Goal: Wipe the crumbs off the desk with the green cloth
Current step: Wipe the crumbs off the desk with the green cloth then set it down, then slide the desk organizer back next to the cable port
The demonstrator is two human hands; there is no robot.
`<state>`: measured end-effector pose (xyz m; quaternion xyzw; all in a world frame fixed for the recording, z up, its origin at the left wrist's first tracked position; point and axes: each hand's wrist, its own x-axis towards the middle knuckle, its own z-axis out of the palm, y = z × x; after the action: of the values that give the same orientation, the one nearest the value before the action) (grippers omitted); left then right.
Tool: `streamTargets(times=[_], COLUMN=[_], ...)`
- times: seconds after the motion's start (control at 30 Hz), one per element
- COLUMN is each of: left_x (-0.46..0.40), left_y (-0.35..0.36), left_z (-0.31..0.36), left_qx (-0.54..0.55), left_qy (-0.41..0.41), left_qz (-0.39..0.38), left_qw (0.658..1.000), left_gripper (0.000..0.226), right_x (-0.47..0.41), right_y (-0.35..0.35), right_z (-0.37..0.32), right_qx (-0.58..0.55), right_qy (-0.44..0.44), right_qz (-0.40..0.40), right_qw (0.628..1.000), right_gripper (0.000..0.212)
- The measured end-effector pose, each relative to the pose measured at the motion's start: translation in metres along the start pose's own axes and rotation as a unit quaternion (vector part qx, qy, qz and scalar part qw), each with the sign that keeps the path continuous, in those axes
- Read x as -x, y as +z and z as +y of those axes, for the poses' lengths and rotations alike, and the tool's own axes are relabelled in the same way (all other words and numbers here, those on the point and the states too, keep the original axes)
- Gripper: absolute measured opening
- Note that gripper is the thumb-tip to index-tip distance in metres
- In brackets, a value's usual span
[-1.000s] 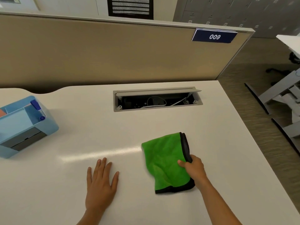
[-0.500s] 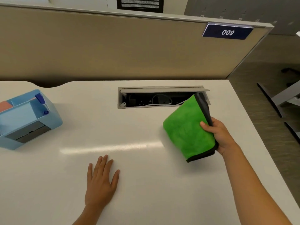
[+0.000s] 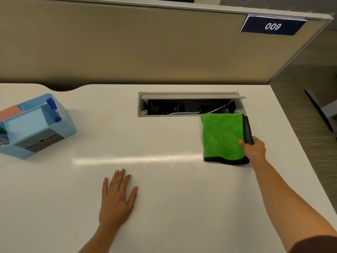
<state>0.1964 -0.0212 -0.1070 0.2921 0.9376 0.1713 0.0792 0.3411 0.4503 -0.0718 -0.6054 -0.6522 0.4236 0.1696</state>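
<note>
The green cloth [image 3: 221, 136], folded and edged in black, lies on the white desk [image 3: 164, 139] at the far right, its top edge right below the cable hatch. My right hand [image 3: 254, 151] grips the cloth's right edge, thumb on top. Flat on the desk near the front centre rests my left hand [image 3: 116, 199], fingers spread and holding nothing. No crumbs can be made out on the desk surface.
An open cable hatch [image 3: 189, 105] with wires is set into the desk's back middle. A blue desk organiser [image 3: 34, 126] with pens stands at the left. A tan partition [image 3: 145, 46] runs behind. The desk's right edge drops to the floor.
My right hand carried the cloth from the front centre away and to the right, lifted it briefly, and now has it down beside the hatch. The left hand stayed flat.
</note>
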Motion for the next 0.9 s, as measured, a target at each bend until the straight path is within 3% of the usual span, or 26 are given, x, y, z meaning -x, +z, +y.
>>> streamTargets(times=[0.13, 0.27, 0.37, 0.5, 0.67, 0.9], left_x=[0.001, 0.0, 0.0, 0.0, 0.001, 0.001], left_y=[0.002, 0.003, 0.003, 0.003, 0.002, 0.003], left_z=[-0.002, -0.004, -0.004, -0.004, -0.004, -0.004], left_qx=[0.003, 0.005, 0.0, -0.001, -0.002, 0.002], left_qy=[0.001, 0.003, 0.004, 0.007, 0.006, 0.013], left_qz=[0.004, 0.006, 0.002, 0.004, 0.005, 0.024], left_qw=[1.0, 1.0, 1.0, 1.0, 1.0, 1.0], left_gripper=[0.063, 0.06, 0.059, 0.058, 0.057, 0.056], right_x=[0.003, 0.019, 0.047, 0.099, 0.161, 0.185], right_y=[0.001, 0.007, 0.022, 0.064, 0.115, 0.131], right_z=[-0.002, -0.01, -0.012, -0.009, 0.002, 0.024], right_qx=[0.044, 0.191, 0.235, 0.25, 0.231, 0.302], right_qy=[-0.019, -0.044, -0.168, -0.306, -0.373, -0.411], right_qz=[0.053, 0.129, 0.165, 0.072, -0.049, -0.067], right_qw=[0.997, 0.972, 0.943, 0.916, 0.897, 0.858], right_gripper=[0.027, 0.056, 0.058, 0.053, 0.048, 0.045])
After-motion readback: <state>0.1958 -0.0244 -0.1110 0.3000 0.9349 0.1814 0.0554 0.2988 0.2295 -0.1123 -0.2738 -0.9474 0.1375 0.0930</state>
